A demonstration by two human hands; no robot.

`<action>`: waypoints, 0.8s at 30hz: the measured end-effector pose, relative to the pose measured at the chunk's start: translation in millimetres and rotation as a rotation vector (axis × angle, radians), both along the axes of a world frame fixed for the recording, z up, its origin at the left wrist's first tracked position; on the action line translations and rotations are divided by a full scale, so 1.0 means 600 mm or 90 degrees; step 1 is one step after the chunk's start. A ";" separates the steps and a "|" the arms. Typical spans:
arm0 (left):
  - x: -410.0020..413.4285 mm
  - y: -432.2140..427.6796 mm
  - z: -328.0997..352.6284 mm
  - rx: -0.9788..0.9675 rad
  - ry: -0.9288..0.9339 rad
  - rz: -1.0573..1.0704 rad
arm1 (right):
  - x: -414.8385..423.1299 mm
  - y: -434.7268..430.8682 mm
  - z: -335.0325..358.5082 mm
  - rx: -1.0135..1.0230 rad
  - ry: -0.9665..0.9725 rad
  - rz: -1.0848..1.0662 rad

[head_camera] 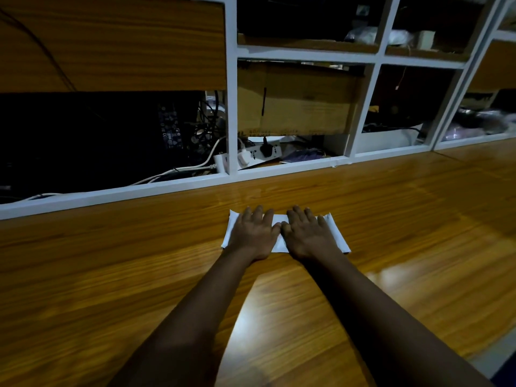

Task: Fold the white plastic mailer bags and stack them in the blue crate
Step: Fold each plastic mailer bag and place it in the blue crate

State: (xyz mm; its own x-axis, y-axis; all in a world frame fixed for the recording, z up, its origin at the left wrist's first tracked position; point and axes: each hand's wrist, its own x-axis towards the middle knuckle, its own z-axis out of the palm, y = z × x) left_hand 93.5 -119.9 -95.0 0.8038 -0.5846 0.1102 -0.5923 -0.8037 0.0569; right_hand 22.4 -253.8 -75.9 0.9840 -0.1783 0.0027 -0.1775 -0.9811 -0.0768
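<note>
- The white mailer bag point(280, 220) is lying flat on the wooden table point(111, 261), out in front of the person and a little short of the table's far edge; it is showing as a short, wide strip (already folded down, by its shape).
- The left hand point(255, 236) is pressing palm-down on the left part of the bag, fingers straight and pointing away from the person; its grip is released, closing on nothing.
- The right hand point(308, 236) is pressing palm-down on the right part of the bag in the same way, its grip likewise released.
- The two thumbs are meeting over the middle of the bag, and a white end is sticking out past each hand.
- No printing is showing on the visible parts of the bag.
- A white frame point(231, 107) is running along the far edge of the table, dividing the space behind it into compartments.
- A cardboard box point(301, 99) is filling the middle compartment; faint print is running along its lower edge (too dim and small to read).
- Under the box a white power strip point(262, 153) is lying with a black plug point(265, 149) pushed into it.
- In the dark compartment to the left, a label panel point(170, 127) is carrying rows of small marks (unreadable), and a white cable point(178, 171) is trailing along the bottom.
</note>
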 end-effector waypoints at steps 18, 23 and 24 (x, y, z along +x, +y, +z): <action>-0.027 0.120 0.039 0.035 0.123 0.096 | -0.055 -0.096 -0.005 0.002 0.018 -0.096; -0.037 0.123 0.032 0.016 0.096 0.119 | -0.076 -0.093 -0.015 -0.035 -0.017 -0.137; -0.038 0.122 0.034 0.006 0.066 0.126 | -0.079 -0.092 -0.016 -0.072 -0.021 -0.142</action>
State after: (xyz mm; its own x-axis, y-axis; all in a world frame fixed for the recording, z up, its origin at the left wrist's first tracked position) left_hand 70.5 -46.5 -74.9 0.9099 -0.4146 0.0159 -0.4140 -0.9047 0.1007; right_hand -24.8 -309.0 -85.6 0.9196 -0.3872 0.0668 -0.3893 -0.9208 0.0223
